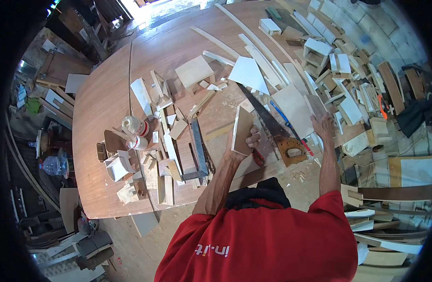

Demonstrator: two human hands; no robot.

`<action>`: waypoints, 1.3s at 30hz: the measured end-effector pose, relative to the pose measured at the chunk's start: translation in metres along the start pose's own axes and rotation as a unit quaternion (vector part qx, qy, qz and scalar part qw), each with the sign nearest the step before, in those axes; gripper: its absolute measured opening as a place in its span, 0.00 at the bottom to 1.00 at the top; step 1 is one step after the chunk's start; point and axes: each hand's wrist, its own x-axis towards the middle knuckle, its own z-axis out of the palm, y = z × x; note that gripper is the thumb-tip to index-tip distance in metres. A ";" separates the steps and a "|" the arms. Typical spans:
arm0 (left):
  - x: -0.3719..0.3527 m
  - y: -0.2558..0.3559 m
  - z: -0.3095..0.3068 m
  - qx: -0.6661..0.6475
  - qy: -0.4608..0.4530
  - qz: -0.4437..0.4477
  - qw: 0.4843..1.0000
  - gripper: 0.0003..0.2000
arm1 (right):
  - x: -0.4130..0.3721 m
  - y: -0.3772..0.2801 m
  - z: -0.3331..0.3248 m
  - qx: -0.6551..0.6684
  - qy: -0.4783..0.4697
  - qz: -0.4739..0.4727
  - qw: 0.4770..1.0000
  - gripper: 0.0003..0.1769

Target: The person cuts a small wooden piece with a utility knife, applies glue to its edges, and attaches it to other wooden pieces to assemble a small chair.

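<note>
My left hand is closed around a small wooden panel with a pale edge, held tilted up over the near side of the table. Off to the right, my right hand grips the near end of a thin wooden piece. Between the two hands lies a handsaw with a wooden handle, its dark blade pointing away. Beside it is a slim blue and red tool. A red-handled tool rests just below the panel, partly hidden by my left hand.
Left of my left hand are a metal square and several wood offcuts. Jars stand farther left on the brown table. A white board and long strips lie toward the back. Stacked wooden pieces crowd the right side.
</note>
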 end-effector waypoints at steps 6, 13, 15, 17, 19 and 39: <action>0.020 -0.007 -0.010 0.033 0.046 0.026 0.998 0.19 | 0.012 0.011 0.011 0.008 0.001 -0.042 0.999 0.43; 0.060 -0.004 0.000 0.324 0.286 0.136 0.891 0.17 | -0.098 -0.060 -0.012 0.491 -0.159 -0.160 0.841 0.37; 0.073 -0.007 -0.002 0.420 0.326 0.170 0.830 0.18 | -0.128 -0.074 0.005 0.614 -0.315 -0.080 0.720 0.31; 0.083 -0.010 -0.012 0.593 0.291 0.390 0.642 0.19 | -0.148 -0.105 -0.025 0.615 -0.245 -0.116 0.740 0.29; 0.074 -0.016 0.011 0.600 0.312 0.370 0.637 0.20 | -0.137 -0.113 -0.022 0.608 -0.260 -0.107 0.743 0.29; 0.061 0.011 0.047 0.678 0.381 0.331 0.534 0.20 | -0.170 -0.137 -0.022 0.599 -0.119 -0.186 0.769 0.30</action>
